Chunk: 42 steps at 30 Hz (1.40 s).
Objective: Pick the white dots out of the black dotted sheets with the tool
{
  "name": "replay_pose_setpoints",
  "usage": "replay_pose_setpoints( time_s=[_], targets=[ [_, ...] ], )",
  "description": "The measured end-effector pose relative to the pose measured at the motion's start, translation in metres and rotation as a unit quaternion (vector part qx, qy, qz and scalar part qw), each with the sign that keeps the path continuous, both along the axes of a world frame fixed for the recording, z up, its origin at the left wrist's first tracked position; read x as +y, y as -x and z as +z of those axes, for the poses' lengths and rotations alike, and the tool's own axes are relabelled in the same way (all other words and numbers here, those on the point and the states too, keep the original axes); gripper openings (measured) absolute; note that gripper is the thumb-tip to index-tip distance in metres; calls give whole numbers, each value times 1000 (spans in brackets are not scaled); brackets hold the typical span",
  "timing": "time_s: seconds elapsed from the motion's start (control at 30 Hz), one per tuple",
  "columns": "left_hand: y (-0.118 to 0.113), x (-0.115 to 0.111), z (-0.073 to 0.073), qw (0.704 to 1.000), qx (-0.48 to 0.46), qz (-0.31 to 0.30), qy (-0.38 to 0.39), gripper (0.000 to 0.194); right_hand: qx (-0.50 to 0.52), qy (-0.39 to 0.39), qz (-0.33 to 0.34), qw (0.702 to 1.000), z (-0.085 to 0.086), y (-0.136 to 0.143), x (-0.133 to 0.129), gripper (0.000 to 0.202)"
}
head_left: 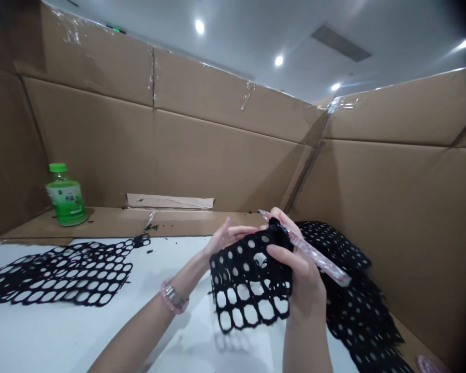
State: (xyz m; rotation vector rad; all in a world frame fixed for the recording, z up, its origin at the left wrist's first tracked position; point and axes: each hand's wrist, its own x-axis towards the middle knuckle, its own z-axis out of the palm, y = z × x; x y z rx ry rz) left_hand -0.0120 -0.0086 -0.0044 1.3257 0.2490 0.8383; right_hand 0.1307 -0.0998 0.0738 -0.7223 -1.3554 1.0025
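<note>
A piece of black sheet with rows of holes [238,280] is held up above the white tabletop in my right hand [308,277]. My right thumb presses on its front face. The same hand also grips a slim pen-like tool with a pink-patterned barrel [322,260], its pointed tip toward the upper left; its exact kind I cannot make out. My left hand [223,241] is just behind the sheet's upper left edge, thumb up and fingers stretched toward my right hand. Whether those fingertips touch the sheet is hidden. A bracelet [174,296] circles the left wrist.
Another black holed sheet [81,274] lies flat on the white tabletop [42,336] at left. Stacked black sheets [357,305] lie at right. A green bottle [66,199] stands at back left. Tall cardboard walls [217,155] enclose the table, with black scraps [153,227] near the back.
</note>
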Motion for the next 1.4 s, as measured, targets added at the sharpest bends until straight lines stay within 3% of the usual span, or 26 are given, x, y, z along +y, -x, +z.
replay_pose_setpoints(
  time_s=[0.07,0.17,0.23,0.37,0.47,0.6,0.73,0.8,0.87,0.9,0.93,0.97,1.03,1.13,1.2,1.27,1.4],
  targets=[
    [18,-11,21,999,15,10,-46,80,-7,9,-5,1000,1,3,0,32],
    [38,-30,44,994,65,24,-90,38,-89,6,10,996,5,3,2,46],
    [46,-39,53,989,102,27,-103,24,-108,4,-9,994,7,2,4,52],
    [55,-51,64,977,95,121,-150,24,-152,-11,-6,988,5,4,9,52],
    [60,-59,70,964,104,152,-192,23,-176,-24,17,984,1,8,10,45],
    [61,-67,75,923,138,221,-282,18,-167,-40,20,985,-1,16,10,52],
    [57,-69,71,891,112,304,-317,6,-162,-28,10,986,0,20,11,55],
    [54,-67,68,839,93,392,-366,16,-159,-30,-14,987,0,21,10,53],
    [52,-67,66,737,67,506,-443,14,-149,-40,-54,987,0,24,10,48],
    [51,-67,65,695,56,534,-477,13,-138,-41,-70,987,-1,26,9,46],
    [50,-68,65,677,50,537,-500,15,-126,-39,-77,988,-2,28,8,44],
    [49,-69,65,688,53,518,-506,19,-112,-33,-77,990,-3,31,7,43],
    [46,-72,67,765,71,452,-454,25,-78,-22,-74,994,-5,34,4,41],
    [41,-72,68,895,61,348,-273,22,-56,-25,-89,994,-6,34,0,37],
    [37,-63,65,948,24,274,-160,21,-55,-39,-108,992,-4,30,-1,36],
    [32,-47,55,964,-1,248,-96,27,-54,-42,-137,988,-2,24,-2,35],
    [18,2,19,954,12,290,-71,28,0,-50,-178,983,3,5,-1,25]
  ],
)
